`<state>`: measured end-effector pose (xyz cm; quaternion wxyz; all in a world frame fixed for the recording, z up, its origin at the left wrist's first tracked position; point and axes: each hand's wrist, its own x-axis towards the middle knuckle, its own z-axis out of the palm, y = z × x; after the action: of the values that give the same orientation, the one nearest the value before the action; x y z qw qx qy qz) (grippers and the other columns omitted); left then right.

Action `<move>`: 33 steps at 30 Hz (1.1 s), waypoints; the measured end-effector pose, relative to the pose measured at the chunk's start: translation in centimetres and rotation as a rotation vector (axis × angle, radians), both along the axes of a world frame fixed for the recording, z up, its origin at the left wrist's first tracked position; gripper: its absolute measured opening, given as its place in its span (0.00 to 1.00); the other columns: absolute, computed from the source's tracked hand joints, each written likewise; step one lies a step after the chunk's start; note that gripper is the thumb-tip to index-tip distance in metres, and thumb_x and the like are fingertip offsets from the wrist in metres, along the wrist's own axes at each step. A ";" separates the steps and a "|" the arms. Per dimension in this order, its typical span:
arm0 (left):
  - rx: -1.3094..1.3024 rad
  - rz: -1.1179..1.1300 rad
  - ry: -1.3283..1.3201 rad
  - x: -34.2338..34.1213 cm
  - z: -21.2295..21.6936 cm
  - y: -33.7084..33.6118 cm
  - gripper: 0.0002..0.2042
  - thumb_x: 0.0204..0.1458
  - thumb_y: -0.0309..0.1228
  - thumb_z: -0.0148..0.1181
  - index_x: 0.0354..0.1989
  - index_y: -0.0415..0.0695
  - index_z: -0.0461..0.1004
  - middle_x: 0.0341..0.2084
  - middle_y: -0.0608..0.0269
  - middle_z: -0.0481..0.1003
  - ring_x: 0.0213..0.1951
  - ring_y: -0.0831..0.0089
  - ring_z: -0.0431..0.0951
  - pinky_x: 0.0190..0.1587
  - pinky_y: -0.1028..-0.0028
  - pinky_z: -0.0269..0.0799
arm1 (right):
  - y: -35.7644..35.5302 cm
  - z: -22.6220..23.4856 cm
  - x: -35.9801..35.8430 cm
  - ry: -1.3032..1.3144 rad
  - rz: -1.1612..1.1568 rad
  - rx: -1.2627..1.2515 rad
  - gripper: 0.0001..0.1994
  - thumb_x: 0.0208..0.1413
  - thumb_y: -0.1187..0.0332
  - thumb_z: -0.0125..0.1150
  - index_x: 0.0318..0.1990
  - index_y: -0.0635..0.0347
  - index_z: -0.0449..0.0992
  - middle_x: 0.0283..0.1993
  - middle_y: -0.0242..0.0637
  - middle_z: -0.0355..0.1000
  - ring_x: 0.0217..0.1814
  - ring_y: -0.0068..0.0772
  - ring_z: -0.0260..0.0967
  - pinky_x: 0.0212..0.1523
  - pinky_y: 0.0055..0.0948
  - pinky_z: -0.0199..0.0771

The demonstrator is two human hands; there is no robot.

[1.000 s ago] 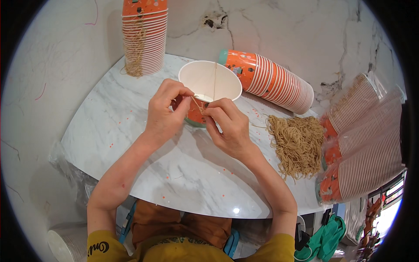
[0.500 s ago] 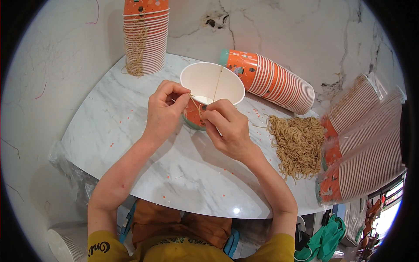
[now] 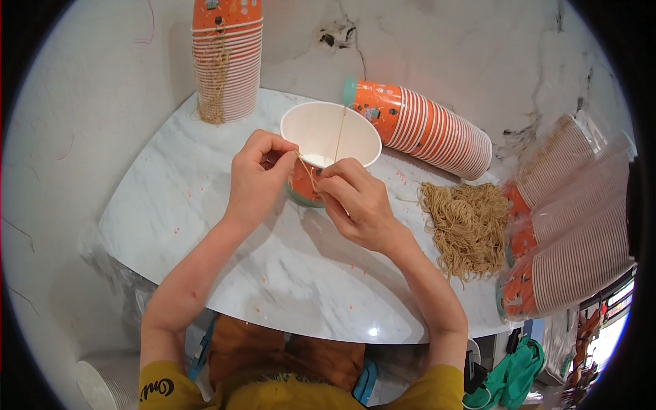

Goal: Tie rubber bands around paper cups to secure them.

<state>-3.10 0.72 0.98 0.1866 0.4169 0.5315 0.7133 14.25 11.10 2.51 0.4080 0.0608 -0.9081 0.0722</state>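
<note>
Head view shows the left hand (image 3: 257,174) pinching string (image 3: 307,172) between thumb and forefinger, and the right hand (image 3: 357,205), fingers curled, closed on it too, at the near side of a paper cup (image 3: 316,130) (string also crosses its white mouth). Cup and string pile (image 3: 468,229) sit on the table (image 3: 164,205), the pile to the right.

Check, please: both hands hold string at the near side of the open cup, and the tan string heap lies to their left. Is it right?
One side is wrong: in the head view, the tan string heap lies to the right of the left hand and the right hand. The rest holds.
</note>
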 end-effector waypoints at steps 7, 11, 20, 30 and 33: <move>0.180 0.052 0.565 0.9 0.7 -0.8 0.17 0.51 0.15 0.60 0.49 0.42 0.75 0.39 0.62 0.72 0.32 0.76 0.76 0.34 0.77 0.73 | -0.3 0.9 0.7 0.010 0.049 -0.531 0.05 0.54 0.82 0.61 0.36 0.64 0.72 0.36 0.37 0.68 0.32 0.28 0.68 0.32 0.27 0.70; 0.256 0.037 0.736 2.1 0.7 -0.9 0.16 0.48 0.15 0.62 0.46 0.42 0.77 0.38 0.61 0.73 0.32 0.70 0.80 0.30 0.71 0.75 | -0.6 1.4 0.8 0.014 0.074 -0.548 0.04 0.55 0.82 0.60 0.36 0.65 0.73 0.35 0.34 0.68 0.32 0.23 0.66 0.32 0.25 0.68; 0.296 0.144 0.826 1.9 0.1 -0.4 0.07 0.47 0.18 0.66 0.33 0.41 0.78 0.31 0.65 0.74 0.27 0.68 0.80 0.28 0.69 0.75 | -0.8 1.2 0.6 -0.017 0.081 -0.579 0.08 0.57 0.80 0.61 0.43 0.63 0.72 0.36 0.33 0.70 0.34 0.21 0.67 0.33 0.24 0.68; 0.237 0.209 0.766 -0.2 -0.1 0.0 0.08 0.45 0.17 0.64 0.33 0.41 0.78 0.32 0.63 0.73 0.27 0.70 0.77 0.28 0.71 0.74 | -0.3 2.5 1.6 0.032 0.194 -0.864 0.15 0.57 0.81 0.61 0.49 0.59 0.67 0.37 0.26 0.69 0.40 0.18 0.67 0.41 0.21 0.66; 0.216 0.196 0.804 -0.5 -0.3 0.2 0.09 0.47 0.15 0.63 0.37 0.40 0.78 0.35 0.62 0.73 0.30 0.73 0.77 0.30 0.75 0.75 | 0.1 2.8 1.9 0.054 0.191 -0.887 0.14 0.57 0.81 0.61 0.48 0.58 0.68 0.37 0.25 0.68 0.39 0.17 0.66 0.40 0.21 0.66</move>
<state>-3.55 0.89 0.67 -0.1489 0.6265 0.5215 0.5598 16.20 11.21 5.35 0.4094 -0.0347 -0.7687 0.4901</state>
